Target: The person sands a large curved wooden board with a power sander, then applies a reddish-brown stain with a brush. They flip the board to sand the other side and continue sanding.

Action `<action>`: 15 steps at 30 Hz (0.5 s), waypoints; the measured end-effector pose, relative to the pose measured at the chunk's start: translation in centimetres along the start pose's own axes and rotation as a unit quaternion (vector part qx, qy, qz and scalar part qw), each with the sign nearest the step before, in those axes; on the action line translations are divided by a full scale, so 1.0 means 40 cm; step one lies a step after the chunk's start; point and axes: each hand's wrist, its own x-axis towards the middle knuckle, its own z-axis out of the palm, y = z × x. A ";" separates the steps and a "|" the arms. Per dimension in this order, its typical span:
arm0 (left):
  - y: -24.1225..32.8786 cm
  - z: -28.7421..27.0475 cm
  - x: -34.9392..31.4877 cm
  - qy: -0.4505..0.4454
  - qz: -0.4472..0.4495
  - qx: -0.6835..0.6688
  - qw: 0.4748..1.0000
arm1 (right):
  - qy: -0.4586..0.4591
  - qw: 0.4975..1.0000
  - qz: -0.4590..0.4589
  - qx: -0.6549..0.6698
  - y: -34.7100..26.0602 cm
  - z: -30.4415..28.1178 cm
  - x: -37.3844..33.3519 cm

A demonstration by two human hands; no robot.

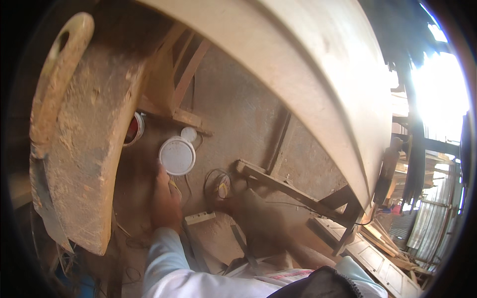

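My left hand [167, 201] reaches down from a pale sleeve, its fingertips beside the near left edge of a round white lid [177, 156]. Whether it touches the lid or holds anything, I cannot make out. My right forearm [309, 256] comes in from the lower right. The right hand [263, 218] merges into a blurred brown shape in front of my leg, so its fingers cannot be told apart. Beyond it a foot in a sandal with a yellow strap [223, 189] stands on the floor. A smaller white disc [189, 133] lies just past the lid.
A long pale wooden panel [298, 64] spans the upper right, above wooden trestle bars [293, 191]. At left is a worn wooden bench [89, 129] with a wooden-handled tool [64, 74]. A red-and-white tub [135, 130] sits beside it. Panelled boards [377, 258] lie lower right.
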 end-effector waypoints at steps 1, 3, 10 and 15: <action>-0.005 0.014 0.005 -0.015 -0.004 0.004 1.000 | -0.001 1.000 0.003 -0.008 0.019 0.011 -0.008; -0.013 0.005 0.006 -0.045 0.005 -0.006 0.999 | -0.005 0.999 -0.008 -0.044 0.096 0.059 -0.010; -0.007 0.062 -0.001 -0.129 0.057 0.040 0.989 | -0.004 1.000 -0.017 0.024 0.011 0.006 0.061; -0.042 0.027 0.001 -0.067 -0.060 -0.110 0.990 | -0.023 0.999 0.007 0.043 -0.029 -0.032 0.060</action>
